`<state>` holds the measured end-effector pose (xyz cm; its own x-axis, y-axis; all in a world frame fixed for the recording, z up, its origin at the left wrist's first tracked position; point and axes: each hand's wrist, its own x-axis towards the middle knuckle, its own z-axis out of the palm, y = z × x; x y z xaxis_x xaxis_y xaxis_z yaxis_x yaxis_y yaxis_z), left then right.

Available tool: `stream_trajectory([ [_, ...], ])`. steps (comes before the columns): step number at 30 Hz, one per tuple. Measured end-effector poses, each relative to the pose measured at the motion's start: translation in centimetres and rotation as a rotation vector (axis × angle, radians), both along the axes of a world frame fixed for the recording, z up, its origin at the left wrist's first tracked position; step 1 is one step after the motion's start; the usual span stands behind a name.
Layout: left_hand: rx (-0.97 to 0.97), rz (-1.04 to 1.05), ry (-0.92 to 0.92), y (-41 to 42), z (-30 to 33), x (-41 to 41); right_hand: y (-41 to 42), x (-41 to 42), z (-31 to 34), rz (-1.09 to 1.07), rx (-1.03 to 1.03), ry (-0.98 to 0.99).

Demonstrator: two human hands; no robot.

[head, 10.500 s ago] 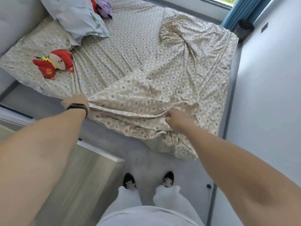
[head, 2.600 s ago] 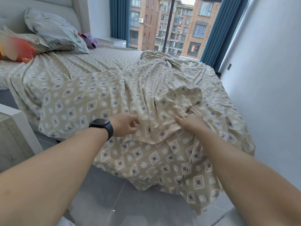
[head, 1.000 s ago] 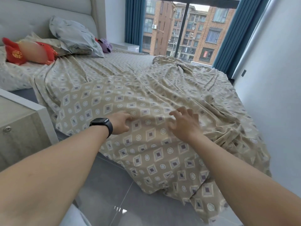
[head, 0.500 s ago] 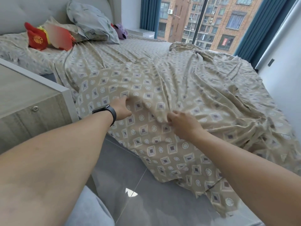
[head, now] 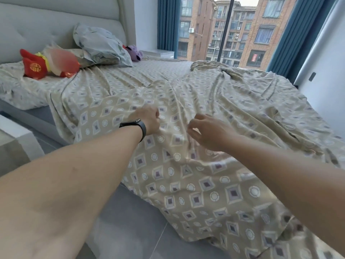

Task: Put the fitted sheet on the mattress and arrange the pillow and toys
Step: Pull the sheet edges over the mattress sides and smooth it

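Observation:
The beige diamond-patterned fitted sheet (head: 214, 98) lies rumpled over the mattress (head: 40, 116) and hangs over the near edge towards the floor. My left hand (head: 149, 118), with a black watch on its wrist, has its fingers curled into a fold of the sheet near the bed's edge. My right hand (head: 207, 131) hovers just above the sheet beside it, fingers loosely bent and apart, holding nothing. A grey-green pillow (head: 100, 44) leans at the headboard. A red plush toy (head: 35, 66) lies at the far left, and a purple toy (head: 134, 52) sits behind the pillow.
A padded grey headboard (head: 56, 21) stands at the back left. A white-edged cabinet (head: 16, 144) stands at the left by the bed. The white wall (head: 326, 86) runs close along the bed's right side. Blue curtains (head: 166, 25) frame a large window. Grey floor tiles (head: 121, 221) lie below.
My right hand has let go of the sheet fold and lifted with its fingers apart. My left hand keeps hold of the fabric. The view has shifted slightly to the left.

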<state>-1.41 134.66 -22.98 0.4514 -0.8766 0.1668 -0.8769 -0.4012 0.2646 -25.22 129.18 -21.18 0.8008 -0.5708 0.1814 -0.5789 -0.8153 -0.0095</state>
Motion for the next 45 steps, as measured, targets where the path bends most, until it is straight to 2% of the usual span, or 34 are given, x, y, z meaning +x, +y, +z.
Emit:
stream_trajectory([
  [3, 0.128, -0.068, -0.012, -5.4, -1.2, 0.1, -4.0, 2.1, 1.2, -0.056, 0.059, 0.052],
  [7, 0.129, -0.087, 0.001, -9.4, -3.6, 1.0, -7.3, 3.9, -0.2, -0.045, 0.122, 0.215],
  [11, 0.192, -0.073, 0.005, -12.4, -3.7, 4.3, -11.1, 5.2, -3.0, 0.007, 0.282, 0.264],
  [14, 0.224, -0.028, 0.020, -14.1, -3.4, 6.5, -13.9, 6.8, -3.8, 0.020, 0.328, 0.279],
  [17, 0.234, 0.014, -0.024, -16.4, -3.6, 8.7, -16.9, 9.6, -4.2, 0.020, 0.329, 0.263],
  [23, 0.283, 0.075, 0.007, -20.5, -3.4, 12.8, -22.5, 15.5, -4.5, 0.042, 0.310, 0.212],
  [29, 0.221, 0.151, -0.028, -23.9, -3.6, 17.1, -29.1, 21.5, -4.6, 0.058, 0.302, 0.178],
  [35, 0.153, 0.207, -0.024, -25.2, -4.6, 17.9, -35.3, 27.8, -5.4, 0.054, 0.218, 0.178],
  [45, 0.194, 0.220, 0.006, -25.8, -3.7, 18.5, -41.3, 35.9, -5.1, 0.132, 0.229, 0.263],
])
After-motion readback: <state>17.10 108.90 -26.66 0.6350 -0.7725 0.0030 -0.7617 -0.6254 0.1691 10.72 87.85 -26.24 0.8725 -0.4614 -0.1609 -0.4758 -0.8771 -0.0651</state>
